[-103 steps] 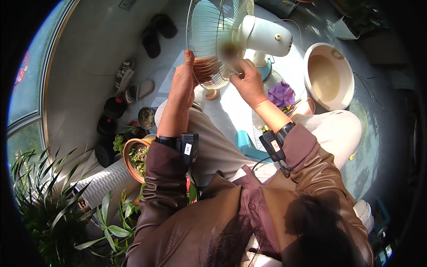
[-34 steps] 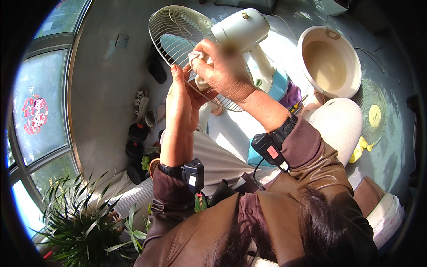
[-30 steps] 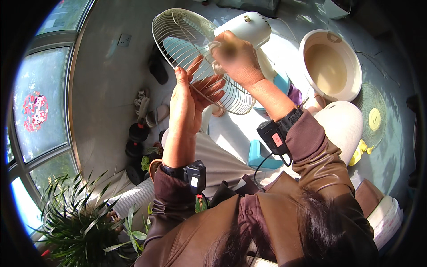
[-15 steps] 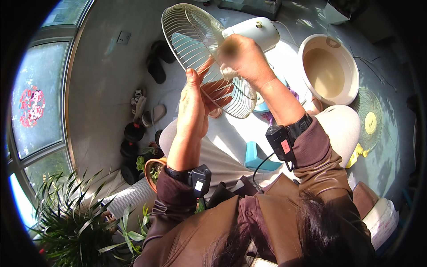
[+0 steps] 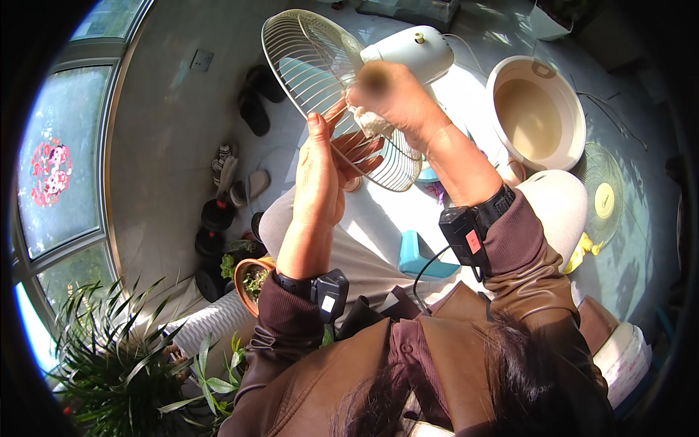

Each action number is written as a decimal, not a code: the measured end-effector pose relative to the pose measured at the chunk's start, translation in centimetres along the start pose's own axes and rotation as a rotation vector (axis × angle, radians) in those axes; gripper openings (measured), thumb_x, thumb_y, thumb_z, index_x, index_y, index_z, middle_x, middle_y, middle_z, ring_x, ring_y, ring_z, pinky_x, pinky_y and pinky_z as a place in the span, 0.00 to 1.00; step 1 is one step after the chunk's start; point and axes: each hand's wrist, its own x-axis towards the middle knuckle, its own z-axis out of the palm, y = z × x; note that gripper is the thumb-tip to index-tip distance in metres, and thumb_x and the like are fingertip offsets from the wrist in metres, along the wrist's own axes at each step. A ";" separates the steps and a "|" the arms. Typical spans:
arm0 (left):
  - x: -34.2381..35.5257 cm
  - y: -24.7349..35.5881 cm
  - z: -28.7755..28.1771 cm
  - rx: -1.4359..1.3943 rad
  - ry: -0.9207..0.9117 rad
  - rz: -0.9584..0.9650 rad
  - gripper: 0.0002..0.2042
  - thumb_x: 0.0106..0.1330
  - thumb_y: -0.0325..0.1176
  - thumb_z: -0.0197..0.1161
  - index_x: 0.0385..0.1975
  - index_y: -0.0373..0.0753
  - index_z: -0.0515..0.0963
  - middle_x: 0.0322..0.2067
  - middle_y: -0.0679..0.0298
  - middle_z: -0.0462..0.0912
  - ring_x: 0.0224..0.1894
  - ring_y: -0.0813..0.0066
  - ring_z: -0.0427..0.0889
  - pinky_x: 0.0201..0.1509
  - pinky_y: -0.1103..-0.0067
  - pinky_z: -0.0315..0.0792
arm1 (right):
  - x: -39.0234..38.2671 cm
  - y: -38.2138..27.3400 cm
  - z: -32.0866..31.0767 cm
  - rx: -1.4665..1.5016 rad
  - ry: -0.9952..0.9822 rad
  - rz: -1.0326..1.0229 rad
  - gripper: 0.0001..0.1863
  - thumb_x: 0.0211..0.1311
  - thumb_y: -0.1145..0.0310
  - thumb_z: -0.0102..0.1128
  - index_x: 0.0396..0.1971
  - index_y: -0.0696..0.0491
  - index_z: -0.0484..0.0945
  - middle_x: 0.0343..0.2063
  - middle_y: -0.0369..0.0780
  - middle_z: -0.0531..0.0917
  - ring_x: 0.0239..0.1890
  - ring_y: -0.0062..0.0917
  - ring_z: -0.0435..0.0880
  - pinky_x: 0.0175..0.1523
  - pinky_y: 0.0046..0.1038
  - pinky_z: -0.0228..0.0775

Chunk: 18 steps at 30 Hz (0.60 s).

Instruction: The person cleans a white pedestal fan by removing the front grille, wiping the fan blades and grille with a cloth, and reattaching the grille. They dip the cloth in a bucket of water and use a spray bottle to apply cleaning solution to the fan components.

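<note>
A white fan with a wire guard (image 5: 397,175), pale blue blades (image 5: 295,69) and a rounded motor housing (image 5: 429,47) is in front of me. My left hand (image 5: 324,167) grips the guard's lower left rim, thumb outside, fingers showing through the wires. My right hand (image 5: 404,105) is closed on a crumpled whitish cloth (image 5: 373,124) at the wires beside the motor; a blurred patch covers part of it. Below them, a blue object (image 5: 415,258) lies beside my trousered leg.
A pail (image 5: 579,142) of murky water stands right, with a detached green guard (image 5: 597,197) and yellow item (image 5: 582,251) below it. Dark slippers (image 5: 255,109), dumbbells (image 5: 216,215), a potted plant (image 5: 255,284) and leafy plants (image 5: 116,364) are left, beside a window (image 5: 62,167).
Since 3.4 seconds ago the guard has tilted, its left rim shifting left, and the cloth has come into view. In the last second both hands and guard have shifted slightly right.
</note>
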 end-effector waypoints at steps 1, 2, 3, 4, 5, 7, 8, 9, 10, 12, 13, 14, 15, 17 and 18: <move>0.0 0.1 -0.1 0.005 -0.005 -0.001 0.35 0.77 0.61 0.34 0.71 0.40 0.62 0.49 0.43 0.81 0.47 0.58 0.86 0.51 0.68 0.83 | 0.3 0.3 -0.2 0.095 0.006 0.060 0.11 0.50 0.68 0.67 0.30 0.59 0.82 0.26 0.39 0.84 0.29 0.20 0.82 0.36 0.25 0.75; 0.0 0.1 -0.2 0.010 -0.009 -0.001 0.35 0.77 0.61 0.34 0.71 0.40 0.62 0.49 0.42 0.81 0.47 0.58 0.86 0.51 0.68 0.83 | 0.6 0.6 -0.6 0.029 -0.023 0.071 0.10 0.51 0.68 0.68 0.30 0.59 0.81 0.26 0.38 0.84 0.29 0.19 0.81 0.36 0.24 0.74; 0.0 0.2 -0.3 0.012 -0.003 -0.009 0.35 0.77 0.61 0.34 0.71 0.40 0.62 0.50 0.42 0.81 0.47 0.58 0.86 0.51 0.68 0.83 | 1.1 1.0 -1.0 -0.023 -0.039 0.066 0.10 0.53 0.68 0.68 0.31 0.58 0.81 0.26 0.37 0.83 0.29 0.19 0.80 0.35 0.24 0.73; 0.0 0.3 -0.3 0.010 -0.016 -0.001 0.35 0.77 0.62 0.34 0.71 0.40 0.62 0.49 0.42 0.81 0.47 0.58 0.86 0.51 0.68 0.83 | 1.5 1.3 -1.4 -0.035 -0.090 0.001 0.10 0.54 0.67 0.69 0.31 0.57 0.81 0.26 0.36 0.82 0.29 0.18 0.79 0.35 0.23 0.72; 0.1 0.4 -0.4 0.006 -0.019 -0.001 0.35 0.77 0.62 0.34 0.71 0.40 0.62 0.49 0.42 0.82 0.47 0.58 0.86 0.51 0.68 0.83 | 2.0 1.5 -1.8 -0.080 -0.067 0.012 0.12 0.56 0.66 0.69 0.34 0.58 0.82 0.27 0.37 0.84 0.30 0.19 0.82 0.37 0.23 0.74; 0.2 0.5 -0.3 -0.002 -0.020 0.002 0.35 0.77 0.62 0.35 0.71 0.40 0.63 0.49 0.43 0.82 0.47 0.59 0.86 0.50 0.69 0.83 | 2.2 1.9 -2.3 -0.363 0.175 0.066 0.14 0.53 0.64 0.68 0.34 0.59 0.83 0.29 0.42 0.86 0.33 0.23 0.85 0.40 0.26 0.77; 0.2 0.5 -0.3 -0.013 -0.021 0.003 0.34 0.77 0.62 0.35 0.71 0.40 0.63 0.49 0.43 0.82 0.46 0.60 0.86 0.50 0.69 0.83 | 2.2 2.1 -2.4 -0.493 0.318 0.137 0.15 0.51 0.64 0.68 0.34 0.59 0.84 0.30 0.44 0.88 0.34 0.25 0.87 0.42 0.28 0.79; 0.2 0.4 -0.2 -0.025 -0.020 0.004 0.34 0.77 0.61 0.35 0.71 0.41 0.63 0.49 0.43 0.82 0.46 0.60 0.86 0.50 0.69 0.83 | 1.7 2.2 -2.4 -0.542 0.314 0.098 0.16 0.53 0.62 0.68 0.36 0.58 0.85 0.32 0.45 0.88 0.37 0.26 0.89 0.45 0.29 0.79; 0.1 0.3 -0.2 -0.046 -0.013 -0.019 0.34 0.77 0.61 0.35 0.71 0.41 0.63 0.50 0.43 0.82 0.46 0.60 0.86 0.50 0.69 0.83 | 1.3 2.2 -2.3 -0.446 0.211 -0.022 0.15 0.54 0.62 0.68 0.36 0.58 0.85 0.32 0.44 0.88 0.36 0.26 0.88 0.45 0.28 0.79; 0.3 0.2 -0.3 -0.018 -0.015 0.004 0.34 0.77 0.61 0.35 0.70 0.40 0.64 0.49 0.44 0.81 0.45 0.62 0.86 0.49 0.69 0.83 | -0.1 2.1 -1.7 -0.286 0.143 -0.146 0.15 0.55 0.62 0.68 0.36 0.57 0.85 0.31 0.43 0.88 0.35 0.25 0.88 0.45 0.28 0.79; 0.4 0.2 -0.3 -0.018 0.000 0.005 0.34 0.77 0.61 0.35 0.70 0.40 0.65 0.48 0.45 0.82 0.45 0.62 0.85 0.49 0.69 0.84 | -0.7 1.9 -1.3 -0.340 0.107 -0.200 0.14 0.57 0.60 0.67 0.36 0.56 0.86 0.30 0.42 0.88 0.34 0.25 0.88 0.45 0.27 0.79; 0.4 0.2 -0.3 -0.016 0.006 -0.013 0.34 0.77 0.61 0.35 0.69 0.40 0.65 0.47 0.46 0.82 0.45 0.62 0.85 0.49 0.69 0.84 | -1.3 1.6 -1.0 -0.415 0.102 -0.309 0.14 0.57 0.60 0.67 0.36 0.56 0.85 0.28 0.42 0.88 0.33 0.26 0.88 0.43 0.27 0.79; 0.5 0.1 -0.3 -0.013 0.009 -0.013 0.34 0.77 0.61 0.35 0.69 0.40 0.66 0.47 0.47 0.82 0.45 0.62 0.85 0.49 0.69 0.84 | -1.4 1.2 -0.8 -0.436 0.140 -0.246 0.14 0.57 0.60 0.67 0.35 0.56 0.85 0.27 0.43 0.87 0.32 0.27 0.88 0.43 0.28 0.79; 0.5 0.1 -0.3 -0.007 0.011 -0.014 0.34 0.77 0.61 0.35 0.69 0.40 0.66 0.46 0.47 0.82 0.45 0.61 0.86 0.49 0.69 0.84 | -1.3 0.3 -0.4 -0.449 0.136 -0.232 0.15 0.56 0.59 0.67 0.34 0.56 0.85 0.26 0.43 0.87 0.32 0.28 0.88 0.42 0.29 0.79; 0.5 0.2 -0.3 -0.005 0.008 -0.013 0.34 0.78 0.61 0.35 0.69 0.40 0.66 0.47 0.47 0.82 0.45 0.61 0.86 0.49 0.68 0.84 | -1.2 -0.1 -0.3 -0.460 0.131 -0.219 0.15 0.55 0.59 0.67 0.33 0.56 0.85 0.26 0.43 0.87 0.32 0.29 0.88 0.41 0.29 0.79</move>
